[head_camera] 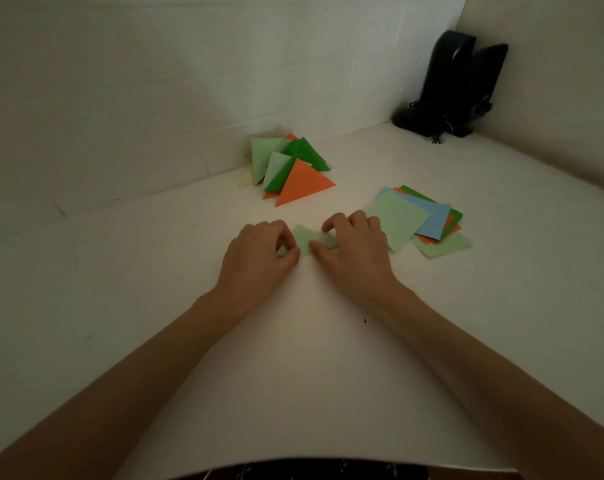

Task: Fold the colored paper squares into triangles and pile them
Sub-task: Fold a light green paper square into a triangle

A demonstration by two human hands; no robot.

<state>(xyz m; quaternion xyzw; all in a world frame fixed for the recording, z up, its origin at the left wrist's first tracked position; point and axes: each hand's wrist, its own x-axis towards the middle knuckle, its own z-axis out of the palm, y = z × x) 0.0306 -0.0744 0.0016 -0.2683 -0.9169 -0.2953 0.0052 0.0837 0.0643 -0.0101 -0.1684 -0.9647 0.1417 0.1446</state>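
My left hand (pixel 259 252) and right hand (pixel 357 245), fingers curled, pinch opposite ends of a light green paper (pixel 307 241) that lies on the counter (pixel 311 358) between them. Folded triangles (pixel 295 169) are piled beyond both my hands. The stack of unfolded squares (pixel 420 220) lies just beside my right hand, on its outer side.

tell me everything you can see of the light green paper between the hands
The light green paper is thin, matte and pale, lying low on the white table. Only a small patch shows between the hands, so its full shape cannot be told. The left hand pinches its left end; the right hand holds its right part with curled fingers.
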